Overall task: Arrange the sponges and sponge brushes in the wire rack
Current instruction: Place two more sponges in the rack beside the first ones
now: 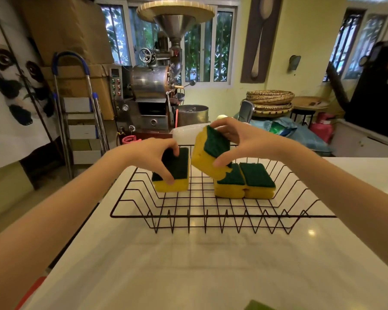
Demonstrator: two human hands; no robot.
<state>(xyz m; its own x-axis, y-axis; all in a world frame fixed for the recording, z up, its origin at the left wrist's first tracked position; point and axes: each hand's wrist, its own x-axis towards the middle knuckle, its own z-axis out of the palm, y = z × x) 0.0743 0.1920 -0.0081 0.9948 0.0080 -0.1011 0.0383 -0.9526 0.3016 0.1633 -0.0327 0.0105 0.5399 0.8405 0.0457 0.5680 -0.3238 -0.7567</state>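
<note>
A black wire rack (pixel 211 217) stands on the white counter. Two yellow sponges with green scrub tops lie side by side at its right: one (pixel 230 185) and another (pixel 259 182). My left hand (pixel 150 153) grips a third sponge (pixel 175 173), which stands in the rack's left part. My right hand (pixel 235 139) holds a fourth sponge (pixel 207 153) tilted in the air, just above the pair. No sponge brush is clearly visible.
A white plastic container (pixel 186 133) sits behind the rack. A green edge of something (pixel 259 305) shows at the counter's near side. The counter's left edge (pixel 94 209) drops to the floor. A roasting machine (pixel 152 86) and ladder (pixel 76 113) stand beyond.
</note>
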